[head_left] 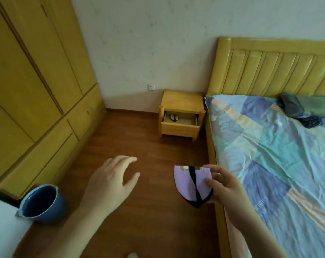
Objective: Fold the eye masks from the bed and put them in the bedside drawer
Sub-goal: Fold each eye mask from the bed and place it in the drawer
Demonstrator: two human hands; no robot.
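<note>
While the right hand [225, 185] pinches the folded lilac eye mask [190, 183] above the floor beside the bed [269, 146], the left hand [111, 179] hovers empty, fingers spread. Best carry it flat to the open drawer [180, 121], strap tucked, beside the mask already inside [174, 117].

The bedside cabinet [182, 114] stands on the floor [139, 146] against the back wall, just left of the bed's [269, 155] head corner. Its drawer [180, 121] is pulled out with an eye mask [174, 117] inside. The wardrobe [37, 81] lines the left side. A bucket [41, 203] sits on the floor near left.
</note>
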